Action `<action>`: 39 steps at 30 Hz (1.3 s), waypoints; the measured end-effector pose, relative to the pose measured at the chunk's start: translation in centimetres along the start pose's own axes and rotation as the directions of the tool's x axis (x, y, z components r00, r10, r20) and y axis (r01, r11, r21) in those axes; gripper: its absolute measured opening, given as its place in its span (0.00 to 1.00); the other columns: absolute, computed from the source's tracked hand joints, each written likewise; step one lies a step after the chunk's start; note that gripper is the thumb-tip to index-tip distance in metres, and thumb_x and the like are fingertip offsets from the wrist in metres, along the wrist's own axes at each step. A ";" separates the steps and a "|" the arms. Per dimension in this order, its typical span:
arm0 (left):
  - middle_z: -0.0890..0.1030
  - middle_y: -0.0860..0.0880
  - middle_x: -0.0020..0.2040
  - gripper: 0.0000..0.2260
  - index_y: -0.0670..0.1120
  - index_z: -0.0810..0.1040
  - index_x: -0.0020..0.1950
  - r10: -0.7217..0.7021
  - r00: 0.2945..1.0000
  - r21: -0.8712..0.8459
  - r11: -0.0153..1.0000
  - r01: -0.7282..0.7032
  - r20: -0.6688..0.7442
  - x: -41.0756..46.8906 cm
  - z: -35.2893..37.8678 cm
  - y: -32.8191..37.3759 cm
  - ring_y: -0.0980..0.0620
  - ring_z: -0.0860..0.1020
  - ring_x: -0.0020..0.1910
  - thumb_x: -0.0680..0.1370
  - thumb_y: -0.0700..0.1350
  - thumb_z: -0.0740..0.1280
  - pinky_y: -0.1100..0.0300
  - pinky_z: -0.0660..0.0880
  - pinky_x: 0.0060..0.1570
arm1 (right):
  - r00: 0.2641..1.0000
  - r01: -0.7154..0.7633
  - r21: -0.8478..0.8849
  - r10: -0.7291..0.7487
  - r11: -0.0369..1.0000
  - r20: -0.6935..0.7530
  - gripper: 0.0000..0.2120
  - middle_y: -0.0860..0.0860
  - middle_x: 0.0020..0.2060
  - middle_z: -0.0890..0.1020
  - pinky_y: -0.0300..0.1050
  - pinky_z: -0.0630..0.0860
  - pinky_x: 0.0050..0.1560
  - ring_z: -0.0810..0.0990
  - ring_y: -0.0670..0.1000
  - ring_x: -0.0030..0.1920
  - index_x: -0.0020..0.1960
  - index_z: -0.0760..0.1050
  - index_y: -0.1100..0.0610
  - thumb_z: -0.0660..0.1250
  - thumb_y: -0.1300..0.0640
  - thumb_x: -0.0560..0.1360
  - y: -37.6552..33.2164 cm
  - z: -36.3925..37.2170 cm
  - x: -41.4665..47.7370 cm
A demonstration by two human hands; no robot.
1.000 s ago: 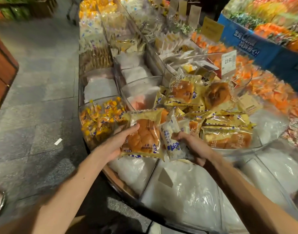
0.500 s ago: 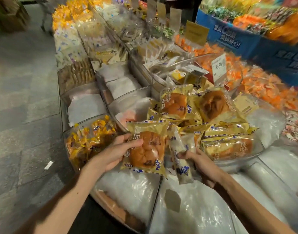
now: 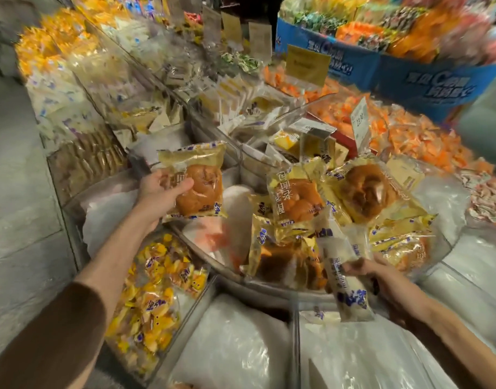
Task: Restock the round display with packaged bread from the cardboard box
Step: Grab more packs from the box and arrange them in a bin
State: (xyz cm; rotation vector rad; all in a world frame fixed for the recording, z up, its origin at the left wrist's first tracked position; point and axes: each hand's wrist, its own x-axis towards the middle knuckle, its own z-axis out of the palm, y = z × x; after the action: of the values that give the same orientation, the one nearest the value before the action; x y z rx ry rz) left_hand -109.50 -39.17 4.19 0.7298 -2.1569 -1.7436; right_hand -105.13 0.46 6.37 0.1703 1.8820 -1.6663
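Filling the middle, the round display (image 3: 269, 287) is a clear tub with bread packs (image 3: 294, 200) heaped in its right half, some propped up and some flat. The left hand (image 3: 160, 192) holds a bun pack (image 3: 197, 181) upright over the tub's left side, thumb pressed across its front and fingers hidden behind. The right hand (image 3: 381, 279) grips a second pack (image 3: 345, 273) edge-on at the near rim, fingers curled round it. A candy bin (image 3: 154, 290) sits lower left. A price tag (image 3: 359, 122) stands behind.
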 end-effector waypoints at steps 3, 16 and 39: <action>0.81 0.50 0.55 0.21 0.47 0.76 0.63 0.067 0.997 0.149 0.986 -0.070 0.027 4.3 2.0 -0.9 0.51 0.79 0.56 0.73 0.44 0.77 0.55 0.77 0.59 | 1.000 -0.004 0.041 0.006 0.999 -0.030 0.57 0.63 0.49 0.85 0.64 0.72 0.63 0.77 0.71 0.57 0.54 0.74 0.65 0.82 0.39 0.31 -0.5 0.6 -0.4; 0.78 0.46 0.64 0.26 0.41 0.74 0.70 0.042 0.872 0.243 0.953 -0.182 0.488 9.9 9.7 -3.0 0.49 0.75 0.66 0.74 0.46 0.75 0.52 0.72 0.67 | 0.986 -0.033 0.185 0.062 0.982 -0.153 0.52 0.65 0.42 0.75 0.59 0.70 0.36 0.68 0.62 0.38 0.51 0.76 0.62 0.85 0.45 0.30 0.7 0.0 -0.8; 0.83 0.48 0.45 0.24 0.49 0.80 0.58 0.132 0.720 0.130 0.946 -0.297 0.681 -10.7 7.6 6.1 0.56 0.81 0.35 0.69 0.61 0.72 0.61 0.76 0.30 | 0.989 0.123 0.012 -0.123 0.992 0.078 0.34 0.58 0.48 0.86 0.57 0.83 0.51 0.85 0.62 0.48 0.60 0.74 0.59 0.81 0.48 0.60 -1.2 3.1 -0.8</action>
State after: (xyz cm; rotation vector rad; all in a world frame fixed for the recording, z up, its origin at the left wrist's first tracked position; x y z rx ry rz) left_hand -105.71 -26.19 9.36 -0.1788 -2.7954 -1.8162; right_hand -104.02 -2.43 7.73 -0.0088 1.8612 -1.7353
